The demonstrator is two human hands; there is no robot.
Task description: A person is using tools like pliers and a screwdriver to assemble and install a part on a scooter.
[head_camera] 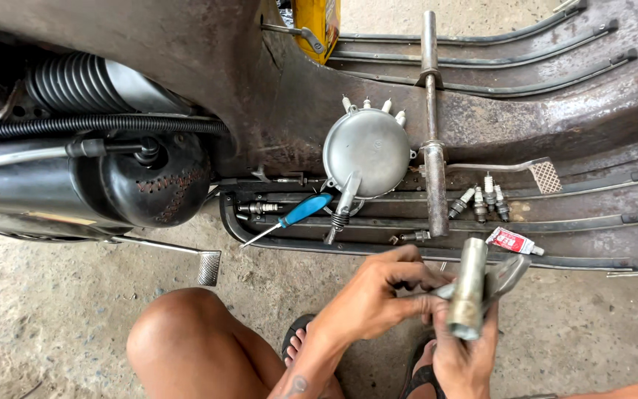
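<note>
Hands work near, low right: our right hand [465, 355] grasps a metal socket tube [470, 288] upright, while our left hand [374, 295] pinches a flat metal tool [503, 277] against it. Beyond lie a rusty scooter floorboard [555, 125], spark plugs [481, 203], a blue screwdriver [297, 214] and concrete ground [60, 325].

- A dull grey metal tube socket [470, 288], hollow and cylindrical, stands nearly upright with its open round end toward the camera, held low in the view above the concrete floor.
- A flat grey metal tool [507, 272] with a bent, tapering end crosses behind the tube, angled up to the right and touching it.
</note>
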